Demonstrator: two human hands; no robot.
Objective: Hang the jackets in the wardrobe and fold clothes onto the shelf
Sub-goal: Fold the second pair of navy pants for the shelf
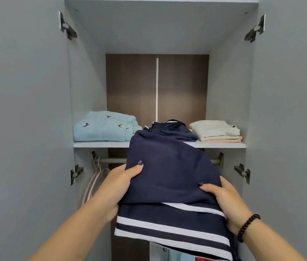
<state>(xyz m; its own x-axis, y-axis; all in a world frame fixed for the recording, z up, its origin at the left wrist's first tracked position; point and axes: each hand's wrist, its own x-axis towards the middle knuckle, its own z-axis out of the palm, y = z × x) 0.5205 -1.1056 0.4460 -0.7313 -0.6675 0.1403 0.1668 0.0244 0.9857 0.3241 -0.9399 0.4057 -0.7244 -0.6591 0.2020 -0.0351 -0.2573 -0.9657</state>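
Observation:
A folded navy garment with white stripes (pixel 169 178) is held up in front of the open wardrobe. Its far end lies over the front edge of the shelf (pixel 100 144). My left hand (pixel 116 187) grips its left side, thumb on top. My right hand (pixel 224 200) grips its right side, thumb on top, with a dark bead bracelet at the wrist. Another folded navy piece (pixel 173 129) lies on the middle of the shelf just behind.
A folded light blue garment (pixel 103 127) with small bird motifs sits on the shelf at left. A cream and peach stack (pixel 218 131) sits at right. Below the shelf runs a rail (pixel 111 160) with pale hangers (pixel 94 179). Both wardrobe doors stand open.

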